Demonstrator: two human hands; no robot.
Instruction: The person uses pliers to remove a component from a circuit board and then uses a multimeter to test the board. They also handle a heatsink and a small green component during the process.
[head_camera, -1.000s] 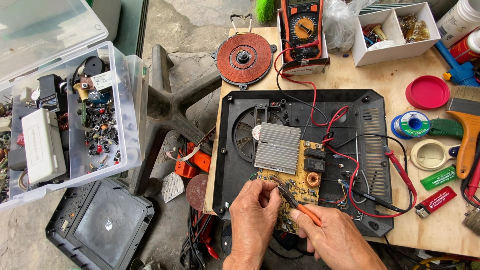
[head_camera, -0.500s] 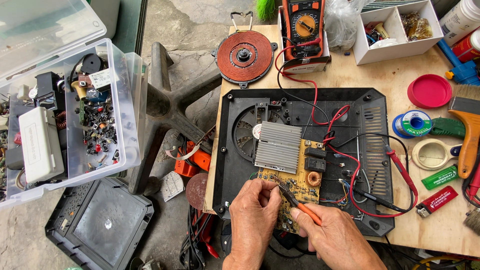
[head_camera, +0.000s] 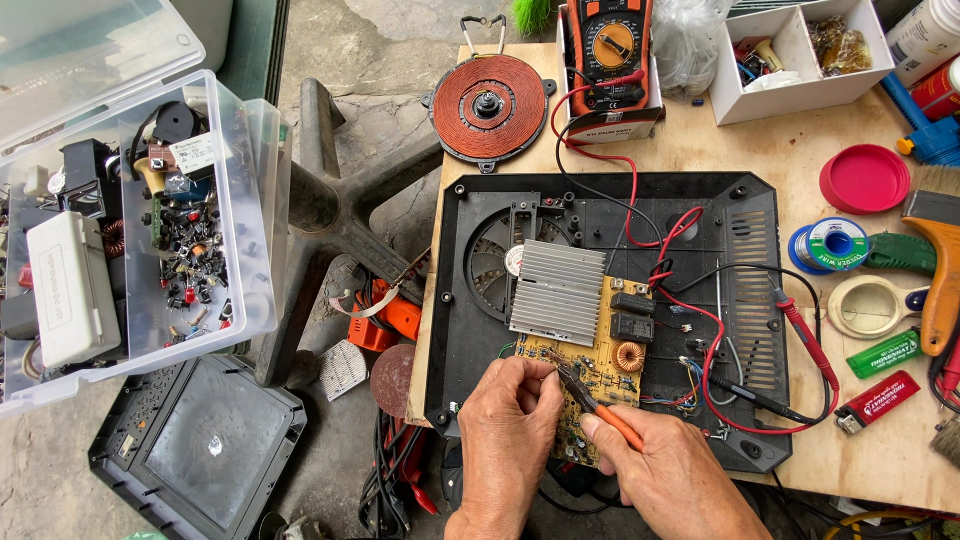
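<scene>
Your single head-worn camera looks steeply down, almost straight onto the wooden workbench (head_camera: 690, 150) from close above. It faces forward across the bench, so the far edge with the multimeter (head_camera: 610, 50) runs along the top of the frame, while your left hand (head_camera: 510, 430) and right hand (head_camera: 670, 470) enter from the bottom. The opened black appliance base (head_camera: 760, 330) fills the centre. Left of the bench, the view takes in the ground and a clear parts bin (head_camera: 250, 200). No second view shares the scene.
</scene>
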